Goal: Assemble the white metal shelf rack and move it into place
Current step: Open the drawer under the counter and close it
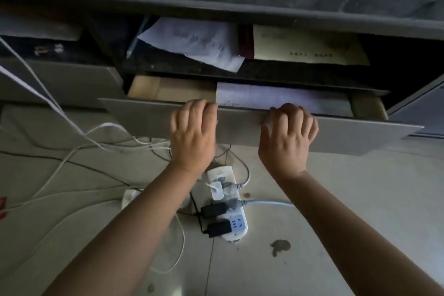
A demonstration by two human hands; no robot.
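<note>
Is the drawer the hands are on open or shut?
Partly open. The drawer front stands out from the cabinet, and white paper and a brown box show behind it.

single head view, close, facing forward-down onto drawer front [144, 122], floor [360, 199].

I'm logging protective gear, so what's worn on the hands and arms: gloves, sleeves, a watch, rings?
Nothing shows. The left hand and right hand are bare: no gloves, rings or watch, and no sleeve anywhere in view.
</note>
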